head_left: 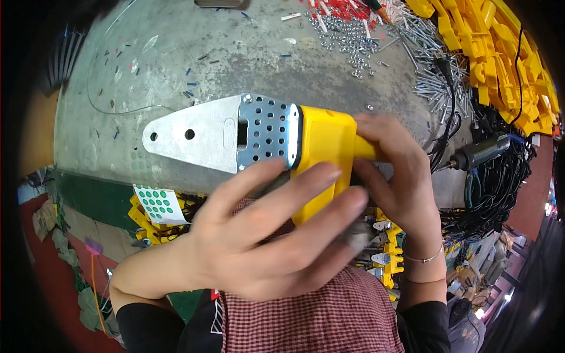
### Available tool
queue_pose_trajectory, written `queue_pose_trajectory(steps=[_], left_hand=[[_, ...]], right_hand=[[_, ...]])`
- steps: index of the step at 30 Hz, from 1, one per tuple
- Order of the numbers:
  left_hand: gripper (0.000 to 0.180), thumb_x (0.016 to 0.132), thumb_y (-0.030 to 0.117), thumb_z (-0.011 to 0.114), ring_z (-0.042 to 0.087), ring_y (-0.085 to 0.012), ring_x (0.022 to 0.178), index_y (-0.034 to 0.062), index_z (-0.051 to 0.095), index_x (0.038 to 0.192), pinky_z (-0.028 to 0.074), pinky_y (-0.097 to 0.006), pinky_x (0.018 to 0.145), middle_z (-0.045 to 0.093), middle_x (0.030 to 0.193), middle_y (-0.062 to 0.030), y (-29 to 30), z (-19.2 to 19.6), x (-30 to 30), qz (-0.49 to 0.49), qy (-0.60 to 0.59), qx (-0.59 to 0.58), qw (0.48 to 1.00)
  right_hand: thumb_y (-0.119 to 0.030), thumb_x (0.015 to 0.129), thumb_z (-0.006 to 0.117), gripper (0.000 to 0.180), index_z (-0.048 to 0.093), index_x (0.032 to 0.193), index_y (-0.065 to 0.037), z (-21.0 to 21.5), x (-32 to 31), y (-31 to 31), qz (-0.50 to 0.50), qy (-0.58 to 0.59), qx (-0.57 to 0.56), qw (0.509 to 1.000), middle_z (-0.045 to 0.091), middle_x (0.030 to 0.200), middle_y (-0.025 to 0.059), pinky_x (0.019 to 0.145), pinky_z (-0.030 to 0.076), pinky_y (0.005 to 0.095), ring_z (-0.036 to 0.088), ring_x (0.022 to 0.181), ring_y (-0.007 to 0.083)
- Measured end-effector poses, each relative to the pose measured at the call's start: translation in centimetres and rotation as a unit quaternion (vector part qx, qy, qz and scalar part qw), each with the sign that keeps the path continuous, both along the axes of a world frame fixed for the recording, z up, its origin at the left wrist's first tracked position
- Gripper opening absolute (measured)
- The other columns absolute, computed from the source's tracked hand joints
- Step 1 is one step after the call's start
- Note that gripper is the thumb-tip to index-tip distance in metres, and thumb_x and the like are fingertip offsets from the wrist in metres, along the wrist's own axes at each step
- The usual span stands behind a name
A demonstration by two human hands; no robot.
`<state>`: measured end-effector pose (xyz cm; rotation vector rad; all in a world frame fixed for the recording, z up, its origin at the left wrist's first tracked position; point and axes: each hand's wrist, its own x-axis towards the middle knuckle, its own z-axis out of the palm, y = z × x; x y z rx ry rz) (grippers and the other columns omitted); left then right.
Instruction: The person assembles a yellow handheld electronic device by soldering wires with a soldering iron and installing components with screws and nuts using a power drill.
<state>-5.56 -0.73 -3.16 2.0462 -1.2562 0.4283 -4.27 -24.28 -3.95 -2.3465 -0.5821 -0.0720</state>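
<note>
Over the table I hold up a yellow tool body (322, 138) with a tapered silver metal plate (206, 133) and a perforated metal guard (269, 128); its exact kind I cannot make out. The plate points left. My right hand (400, 170) is wrapped round the yellow grip at the tool's right end. In front of the housing, my left hand (271, 235) has its fingers spread and slightly blurred. Its fingertips pass across the lower part of the housing, and whether they touch it does not show.
Loose nuts (353, 50), long screws (435, 76) and red parts (341, 9) lie on the grey table (176, 59). Yellow housings (494, 53) pile up at far right. Beside black cables (488, 197) rests an electric screwdriver (482, 154). A green-dotted sticker sheet (159, 204) hangs near the table's front edge.
</note>
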Motion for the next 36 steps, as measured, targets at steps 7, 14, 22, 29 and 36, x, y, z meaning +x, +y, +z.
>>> queue_pose_trajectory(steps=[7, 14, 22, 29, 36], left_hand=[[0.028, 0.078, 0.042, 0.061, 0.049, -0.0355, 0.125, 0.0258, 0.066, 0.1, 0.038, -0.052, 0.093, 0.058, 0.13, -0.0064, -1.9, -2.3, 0.9, 0.019, -0.01, 0.165, 0.986], [0.032, 0.082, 0.05, 0.056, 0.046, -0.0341, 0.126, 0.0258, 0.066, 0.101, 0.035, -0.052, 0.094, 0.056, 0.132, -0.0067, -2.0, -2.3, 1.2, 0.015, -0.041, 0.182, 0.982], [0.023, 0.074, 0.032, 0.064, 0.039, -0.0373, 0.132, 0.024, 0.065, 0.096, 0.031, -0.056, 0.097, 0.047, 0.141, -0.0066, -2.9, -0.2, 3.1, -0.017, 0.039, 0.265, 0.963], [0.016, 0.076, 0.026, 0.061, 0.037, -0.0375, 0.134, 0.0241, 0.063, 0.092, 0.032, -0.057, 0.094, 0.046, 0.143, -0.0055, -2.7, -0.3, 3.0, -0.025, 0.021, 0.264, 0.964], [0.014, 0.077, 0.026, 0.061, 0.038, -0.0359, 0.134, 0.0245, 0.063, 0.091, 0.033, -0.056, 0.092, 0.048, 0.141, -0.0036, -2.6, -0.7, 2.9, -0.014, 0.015, 0.254, 0.967]], right_hand=[[-0.004, 0.077, 0.068, 0.03, 0.059, 0.106, -0.003, 0.6, 0.6, -1.1, -0.022, 0.013, 0.033, 0.999, 0.065, 0.099, 0.0153, 0.08, 0.052, 0.0403, 0.064, 0.09, 0.0358], [-0.017, 0.091, 0.056, 0.024, 0.057, 0.07, -0.005, -2.0, 2.8, -1.9, -0.093, -0.059, -0.023, 0.994, 0.057, 0.064, 0.0111, 0.053, 0.047, 0.0443, 0.058, 0.06, 0.0351], [-0.014, 0.084, 0.06, 0.016, 0.058, 0.071, -0.006, 0.1, 4.4, -3.2, -0.045, -0.045, -0.095, 0.993, 0.059, 0.072, 0.0118, 0.056, 0.048, 0.0426, 0.061, 0.068, 0.0322], [-0.01, 0.077, 0.061, 0.008, 0.06, 0.08, -0.003, -0.5, 10.2, -5.4, -0.069, -0.079, -0.16, 0.982, 0.062, 0.079, 0.0136, 0.067, 0.05, 0.044, 0.062, 0.075, 0.0352], [-0.008, 0.074, 0.062, 0.01, 0.058, 0.081, -0.001, 0.9, 11.1, -5.4, -0.071, 0.007, -0.155, 0.985, 0.061, 0.075, 0.0127, 0.065, 0.05, 0.0385, 0.063, 0.07, 0.0302]])
